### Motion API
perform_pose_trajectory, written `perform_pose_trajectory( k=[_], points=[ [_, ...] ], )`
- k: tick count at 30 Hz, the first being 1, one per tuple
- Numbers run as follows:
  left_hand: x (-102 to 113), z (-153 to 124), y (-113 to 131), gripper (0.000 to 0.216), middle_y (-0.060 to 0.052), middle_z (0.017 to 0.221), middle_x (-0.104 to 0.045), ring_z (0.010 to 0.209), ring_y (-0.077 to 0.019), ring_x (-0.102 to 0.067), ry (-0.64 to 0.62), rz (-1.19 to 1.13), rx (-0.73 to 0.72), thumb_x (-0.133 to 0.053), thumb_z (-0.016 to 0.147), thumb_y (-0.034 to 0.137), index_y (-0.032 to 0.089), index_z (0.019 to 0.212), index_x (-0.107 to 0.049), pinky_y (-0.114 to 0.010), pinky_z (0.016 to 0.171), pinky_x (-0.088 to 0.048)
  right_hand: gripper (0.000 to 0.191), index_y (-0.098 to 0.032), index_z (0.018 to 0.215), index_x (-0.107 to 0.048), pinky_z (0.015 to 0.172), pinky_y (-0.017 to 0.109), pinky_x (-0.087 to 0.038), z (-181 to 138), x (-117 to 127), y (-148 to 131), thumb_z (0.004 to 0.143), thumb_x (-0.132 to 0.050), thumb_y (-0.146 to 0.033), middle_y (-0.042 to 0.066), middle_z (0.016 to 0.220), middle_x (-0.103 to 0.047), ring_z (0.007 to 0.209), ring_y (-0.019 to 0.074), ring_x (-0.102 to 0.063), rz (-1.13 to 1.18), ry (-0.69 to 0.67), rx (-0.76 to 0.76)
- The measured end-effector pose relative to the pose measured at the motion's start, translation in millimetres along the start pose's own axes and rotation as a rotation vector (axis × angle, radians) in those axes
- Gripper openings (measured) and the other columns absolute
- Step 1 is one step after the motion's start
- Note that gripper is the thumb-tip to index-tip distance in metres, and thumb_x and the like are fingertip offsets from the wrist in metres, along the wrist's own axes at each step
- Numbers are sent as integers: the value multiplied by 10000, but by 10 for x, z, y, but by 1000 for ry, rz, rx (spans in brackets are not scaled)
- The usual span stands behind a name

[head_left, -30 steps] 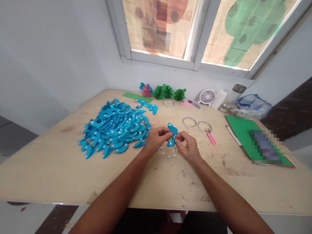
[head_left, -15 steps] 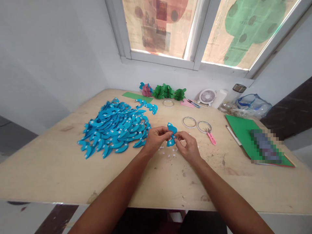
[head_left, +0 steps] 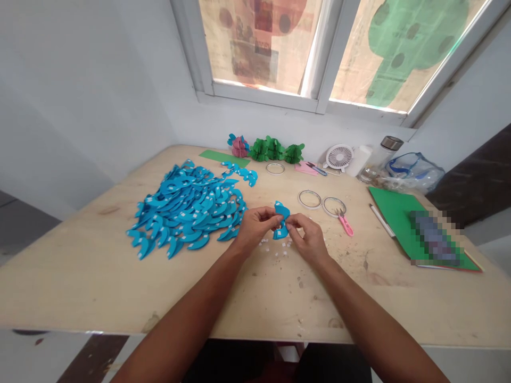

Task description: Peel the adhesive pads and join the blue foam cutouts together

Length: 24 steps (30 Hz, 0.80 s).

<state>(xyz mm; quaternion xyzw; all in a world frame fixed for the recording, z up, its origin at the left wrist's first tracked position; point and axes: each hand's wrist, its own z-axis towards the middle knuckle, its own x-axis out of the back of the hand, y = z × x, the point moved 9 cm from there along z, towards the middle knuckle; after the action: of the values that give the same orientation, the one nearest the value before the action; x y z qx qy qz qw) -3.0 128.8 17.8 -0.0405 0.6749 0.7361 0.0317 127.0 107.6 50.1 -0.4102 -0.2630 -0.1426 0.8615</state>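
Hands meet at the centre of the frame: the left hand [head_left: 255,227] and the right hand [head_left: 306,239] each pinch one blue paper piece [head_left: 281,211] between thumb and fingertips, holding it just above the wooden table [head_left: 80,266]. Both grips are closed on that single piece.

Small white scraps [head_left: 279,249] lie scattered on the wood just below it.

Left of centre is one heap of blue cutouts [head_left: 186,207], too many and too overlapped to count. A short row of loose cutouts [head_left: 241,173] sits just beyond the heap's upper right edge.

Three tape rings lie right of centre: one far ring [head_left: 275,168], then a middle ring [head_left: 309,199] and a near ring [head_left: 334,206] side by side. One pair of pink-handled scissors [head_left: 345,224] touches the near ring.

Along the wall at the top centre stand three green paper flowers [head_left: 275,149] and one pink-and-blue flower [head_left: 238,146]. To their right come one small white fan [head_left: 339,157], one lidded clear jar [head_left: 386,151] and one clear plastic bag [head_left: 417,171].

Two green sheets show: a narrow strip [head_left: 224,157] at upper centre and a larger green sheet [head_left: 397,213] at the right, with one white pen [head_left: 382,221] along its left edge.

Print on the window paper [head_left: 255,48] is too small to read.
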Motion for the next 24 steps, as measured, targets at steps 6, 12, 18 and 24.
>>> perform_pose_trajectory(
  k=[6,12,18,24],
  points=[
    [-13,-6,6,162,-1,569,-631,527,-112,-553,-7,-2,-1,-712,623,282,129,656,-668,-235,562,-474,114,-213,837,-561,704,296,-422,18,-24,7,870,-455,-240,29,801,-648,737,167,-584,-46,-60,-4],
    [-12,5,-22,164,-11,589,-639,542,-118,-558,-9,7,-3,-710,618,284,131,662,-671,-238,556,-477,91,-213,811,-535,694,291,-411,16,-27,-6,861,-459,-218,17,763,-624,712,160,-566,-73,-84,0],
    [6,-9,26,170,-23,606,-647,564,-131,-563,5,24,-7,-704,625,288,129,681,-678,-255,576,-492,79,-211,816,-533,681,287,-419,-3,-24,-7,854,-464,-221,16,758,-625,701,155,-570,-61,-46,11],
    [4,7,3,178,-21,613,-654,566,-130,-572,-3,10,-16,-702,633,298,133,694,-684,-253,576,-481,120,-213,915,-577,708,299,-424,9,-13,-41,865,-469,-221,31,832,-659,719,158,-586,-75,-29,49]
  ],
)
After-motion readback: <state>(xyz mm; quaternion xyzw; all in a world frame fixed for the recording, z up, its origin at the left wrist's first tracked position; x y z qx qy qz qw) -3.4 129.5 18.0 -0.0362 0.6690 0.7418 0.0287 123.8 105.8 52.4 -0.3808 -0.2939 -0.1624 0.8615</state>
